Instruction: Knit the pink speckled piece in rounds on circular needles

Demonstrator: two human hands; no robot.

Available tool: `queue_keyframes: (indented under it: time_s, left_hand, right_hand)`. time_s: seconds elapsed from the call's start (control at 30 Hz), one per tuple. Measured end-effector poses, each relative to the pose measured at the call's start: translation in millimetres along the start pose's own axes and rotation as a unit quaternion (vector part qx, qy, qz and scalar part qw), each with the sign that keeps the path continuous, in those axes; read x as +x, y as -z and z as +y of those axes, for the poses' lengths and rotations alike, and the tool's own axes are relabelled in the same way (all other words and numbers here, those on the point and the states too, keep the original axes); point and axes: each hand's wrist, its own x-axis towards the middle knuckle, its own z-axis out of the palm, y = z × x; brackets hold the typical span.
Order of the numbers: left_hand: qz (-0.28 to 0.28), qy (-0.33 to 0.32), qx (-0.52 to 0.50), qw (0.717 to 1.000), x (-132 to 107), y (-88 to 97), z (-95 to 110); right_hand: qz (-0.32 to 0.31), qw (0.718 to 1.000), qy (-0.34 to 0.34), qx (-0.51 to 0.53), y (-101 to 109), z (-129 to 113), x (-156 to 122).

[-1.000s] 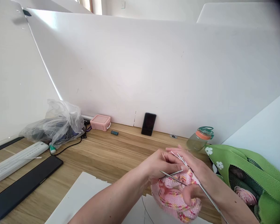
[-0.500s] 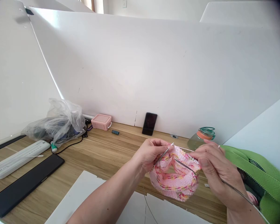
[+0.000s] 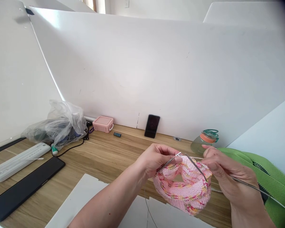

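A pink knitted tube (image 3: 184, 186) with coloured flecks hangs between both hands above the wooden desk (image 3: 102, 156). My left hand (image 3: 155, 158) is closed on the tube's left rim and pinches a thin metal knitting needle (image 3: 167, 162). On the right rim my right hand (image 3: 224, 177) is also closed, gripping the knitting together with a long needle (image 3: 256, 187) that runs off to the lower right. Another needle (image 3: 196, 167) crosses the rim between the hands.
At the back stand a black phone (image 3: 152, 126), a pink box (image 3: 103, 123), and a bottle with an orange and teal cap (image 3: 204, 141). A plastic bag (image 3: 58, 125), white power strip (image 3: 16, 161) and black slab (image 3: 23, 186) lie left. Green bag (image 3: 273, 186) right; white sheets (image 3: 85, 202) near me.
The hands moved apart and rose, stretching the tube open from a bunched heap; since half a second ago the knitting has sunk slightly and shifted right with the right hand.
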Motion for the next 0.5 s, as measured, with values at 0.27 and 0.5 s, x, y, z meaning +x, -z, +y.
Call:
queue_keyframes:
  time_s: [0.27, 0.5]
  left_hand:
    - [-0.006, -0.018, 0.041, 0.999, -4, -15.0, -16]
    - [0.007, -0.027, 0.027, 0.999, -3, -11.4, -11]
  right_hand:
    - [-0.109, 0.97, -0.007, -0.218, -13, 10, -4]
    - [-0.034, 0.976, 0.057, -0.209, -15, 8, -1]
